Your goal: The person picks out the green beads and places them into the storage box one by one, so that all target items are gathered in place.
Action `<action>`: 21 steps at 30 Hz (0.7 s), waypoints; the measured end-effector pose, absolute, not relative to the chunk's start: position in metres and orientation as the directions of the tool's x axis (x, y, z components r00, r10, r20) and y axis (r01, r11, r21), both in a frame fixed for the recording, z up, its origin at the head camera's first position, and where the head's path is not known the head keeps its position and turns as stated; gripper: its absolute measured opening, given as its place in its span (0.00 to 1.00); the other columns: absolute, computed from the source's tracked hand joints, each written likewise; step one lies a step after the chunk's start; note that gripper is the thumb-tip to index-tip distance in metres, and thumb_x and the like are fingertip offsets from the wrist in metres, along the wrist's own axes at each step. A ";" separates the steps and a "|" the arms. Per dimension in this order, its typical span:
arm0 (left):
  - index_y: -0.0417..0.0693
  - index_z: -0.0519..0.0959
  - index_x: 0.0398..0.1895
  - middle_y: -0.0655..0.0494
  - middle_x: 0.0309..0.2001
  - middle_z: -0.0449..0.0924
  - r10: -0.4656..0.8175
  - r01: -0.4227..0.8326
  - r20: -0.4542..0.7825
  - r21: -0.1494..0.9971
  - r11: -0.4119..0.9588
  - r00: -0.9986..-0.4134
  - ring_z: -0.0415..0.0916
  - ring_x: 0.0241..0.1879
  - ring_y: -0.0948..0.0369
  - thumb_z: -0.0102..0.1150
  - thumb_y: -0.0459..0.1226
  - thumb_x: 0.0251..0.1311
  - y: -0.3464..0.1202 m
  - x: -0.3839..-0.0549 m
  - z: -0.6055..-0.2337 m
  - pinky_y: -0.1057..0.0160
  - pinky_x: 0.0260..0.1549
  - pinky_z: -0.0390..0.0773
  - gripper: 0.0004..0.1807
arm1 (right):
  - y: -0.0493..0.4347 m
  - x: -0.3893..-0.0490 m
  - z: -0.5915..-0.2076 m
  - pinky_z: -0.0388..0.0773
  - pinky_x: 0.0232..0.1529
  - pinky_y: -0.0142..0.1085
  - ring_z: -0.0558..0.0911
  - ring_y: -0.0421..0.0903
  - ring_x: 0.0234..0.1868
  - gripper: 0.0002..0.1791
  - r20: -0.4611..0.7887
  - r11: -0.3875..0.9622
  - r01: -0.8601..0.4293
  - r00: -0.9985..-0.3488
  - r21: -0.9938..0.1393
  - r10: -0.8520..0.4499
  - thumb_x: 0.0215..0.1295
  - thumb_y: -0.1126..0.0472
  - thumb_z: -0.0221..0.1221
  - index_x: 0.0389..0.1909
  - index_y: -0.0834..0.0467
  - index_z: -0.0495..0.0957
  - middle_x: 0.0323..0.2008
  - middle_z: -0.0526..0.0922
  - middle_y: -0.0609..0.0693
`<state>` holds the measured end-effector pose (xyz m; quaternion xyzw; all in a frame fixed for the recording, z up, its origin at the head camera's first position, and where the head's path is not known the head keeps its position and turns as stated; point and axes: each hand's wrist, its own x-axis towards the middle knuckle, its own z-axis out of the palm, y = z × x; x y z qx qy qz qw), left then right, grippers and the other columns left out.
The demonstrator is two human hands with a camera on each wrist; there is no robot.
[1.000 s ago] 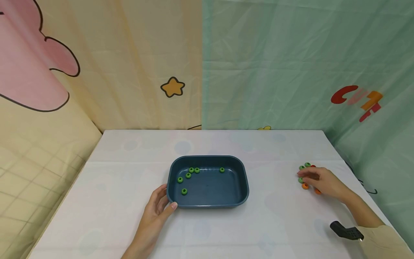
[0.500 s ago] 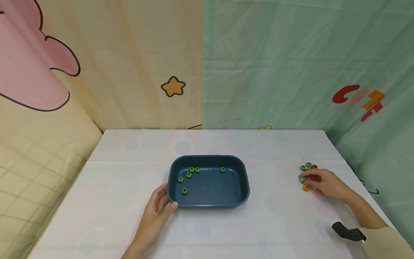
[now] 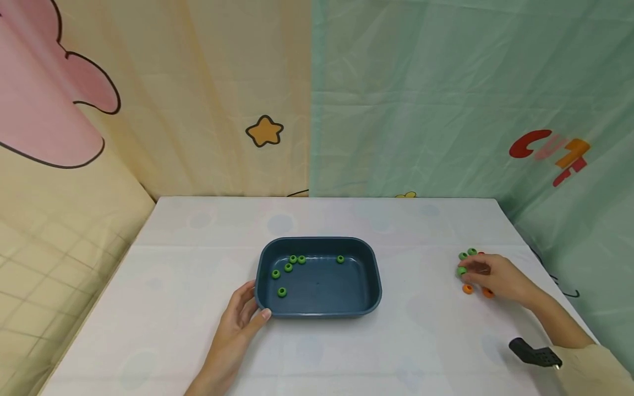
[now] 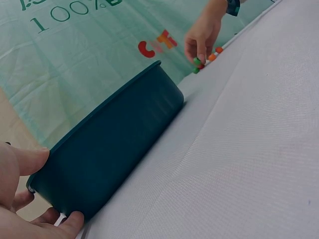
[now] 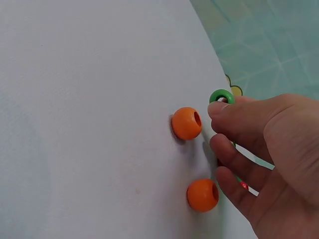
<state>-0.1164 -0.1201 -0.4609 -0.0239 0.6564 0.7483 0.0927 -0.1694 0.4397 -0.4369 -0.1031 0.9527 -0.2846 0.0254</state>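
Note:
My left hand (image 3: 235, 324) grips the near left corner of a dark blue rectangular tray (image 3: 319, 315), its thumb at the rim and the other fingers along the outer side. Several green beads (image 3: 282, 292) lie loose in that tray, mostly in its left half. Far to the right, my right hand (image 3: 500, 280) pinches a green bead (image 5: 219, 93) between thumb and forefinger, close over the table. Two orange beads (image 5: 187, 123) sit on the cloth beside its fingers. Behind the hand are more green beads (image 3: 472, 251) and a partly hidden red bead (image 5: 243, 185).
A white cloth covers the table (image 3: 346, 357). Patterned curtains (image 3: 446, 110) hang behind its back edge and along both sides. A black wrist mount (image 3: 532, 353) sticks out at the right sleeve.
The green bead at the right fingertips has risen slightly, with the right hand a little higher. My left hand and the tray stay where they were.

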 end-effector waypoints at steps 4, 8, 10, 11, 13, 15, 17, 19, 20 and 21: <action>0.50 0.57 0.78 0.47 0.75 0.59 0.109 -0.171 -0.158 0.978 -0.123 -0.981 0.59 0.74 0.52 0.66 0.32 0.69 -0.120 -0.116 -0.461 0.70 0.57 0.74 0.39 | 0.434 -0.174 -0.432 0.81 0.44 0.30 0.83 0.47 0.46 0.11 0.011 0.818 -0.185 -0.977 -0.545 -0.214 0.65 0.65 0.70 0.48 0.59 0.85 0.46 0.85 0.52; 0.50 0.57 0.78 0.47 0.75 0.59 0.108 -0.173 -0.160 0.977 -0.125 -0.981 0.59 0.74 0.51 0.66 0.32 0.68 -0.120 -0.117 -0.462 0.70 0.57 0.74 0.39 | 0.425 -0.179 -0.428 0.80 0.44 0.31 0.82 0.47 0.46 0.11 -0.010 0.815 -0.171 -0.977 -0.553 -0.212 0.68 0.63 0.69 0.49 0.58 0.84 0.46 0.85 0.50; 0.50 0.57 0.78 0.47 0.75 0.59 0.108 -0.173 -0.160 0.977 -0.125 -0.981 0.59 0.74 0.51 0.66 0.32 0.68 -0.120 -0.117 -0.463 0.71 0.57 0.74 0.39 | 0.421 -0.182 -0.427 0.80 0.44 0.32 0.82 0.46 0.45 0.11 -0.013 0.810 -0.170 -0.977 -0.562 -0.214 0.69 0.61 0.68 0.49 0.58 0.84 0.45 0.85 0.49; 0.50 0.57 0.78 0.47 0.75 0.59 0.109 -0.172 -0.159 0.977 -0.126 -0.981 0.59 0.74 0.51 0.66 0.32 0.68 -0.120 -0.117 -0.463 0.71 0.57 0.74 0.39 | 0.418 -0.183 -0.426 0.80 0.44 0.33 0.82 0.45 0.45 0.10 -0.011 0.806 -0.170 -0.977 -0.567 -0.214 0.69 0.61 0.68 0.49 0.58 0.84 0.45 0.85 0.49; 0.50 0.57 0.78 0.47 0.75 0.59 0.110 -0.170 -0.157 0.977 -0.126 -0.982 0.59 0.74 0.51 0.66 0.32 0.68 -0.120 -0.118 -0.463 0.71 0.57 0.74 0.39 | 0.414 -0.186 -0.425 0.80 0.44 0.33 0.82 0.44 0.45 0.10 -0.011 0.797 -0.173 -0.975 -0.579 -0.220 0.69 0.60 0.68 0.49 0.58 0.84 0.45 0.85 0.48; 0.50 0.57 0.77 0.47 0.75 0.60 0.110 -0.169 -0.156 0.978 -0.126 -0.982 0.59 0.74 0.51 0.66 0.32 0.68 -0.120 -0.118 -0.463 0.71 0.57 0.74 0.39 | 0.410 -0.189 -0.424 0.80 0.43 0.34 0.82 0.44 0.45 0.10 -0.012 0.786 -0.178 -0.973 -0.592 -0.230 0.70 0.60 0.68 0.49 0.57 0.84 0.45 0.85 0.48; 0.50 0.57 0.77 0.47 0.75 0.60 0.109 -0.170 -0.157 0.977 -0.125 -0.982 0.59 0.74 0.51 0.66 0.31 0.68 -0.121 -0.118 -0.463 0.70 0.57 0.74 0.39 | 0.404 -0.192 -0.423 0.81 0.43 0.35 0.82 0.46 0.45 0.10 -0.012 0.775 -0.185 -0.970 -0.604 -0.242 0.70 0.61 0.67 0.49 0.58 0.84 0.45 0.85 0.48; 0.50 0.57 0.77 0.48 0.75 0.60 0.108 -0.173 -0.160 0.977 -0.126 -0.981 0.59 0.74 0.52 0.66 0.31 0.68 -0.121 -0.117 -0.463 0.71 0.57 0.74 0.39 | 0.399 -0.195 -0.423 0.81 0.44 0.35 0.83 0.48 0.46 0.09 -0.005 0.766 -0.201 -0.966 -0.610 -0.258 0.69 0.62 0.68 0.48 0.57 0.84 0.45 0.85 0.48; 0.50 0.57 0.78 0.48 0.75 0.60 0.108 -0.174 -0.161 0.977 -0.126 -0.981 0.59 0.74 0.52 0.65 0.31 0.68 -0.121 -0.117 -0.462 0.70 0.57 0.74 0.39 | 0.397 -0.196 -0.422 0.82 0.45 0.35 0.83 0.48 0.46 0.09 0.000 0.761 -0.209 -0.964 -0.614 -0.265 0.69 0.63 0.68 0.48 0.57 0.84 0.45 0.85 0.48; 0.50 0.57 0.78 0.48 0.75 0.59 0.107 -0.176 -0.163 0.976 -0.126 -0.981 0.59 0.74 0.52 0.65 0.31 0.68 -0.121 -0.117 -0.462 0.70 0.57 0.74 0.39 | 0.395 -0.197 -0.422 0.82 0.45 0.35 0.83 0.49 0.46 0.08 0.004 0.756 -0.217 -0.962 -0.617 -0.273 0.69 0.63 0.68 0.47 0.57 0.85 0.45 0.85 0.48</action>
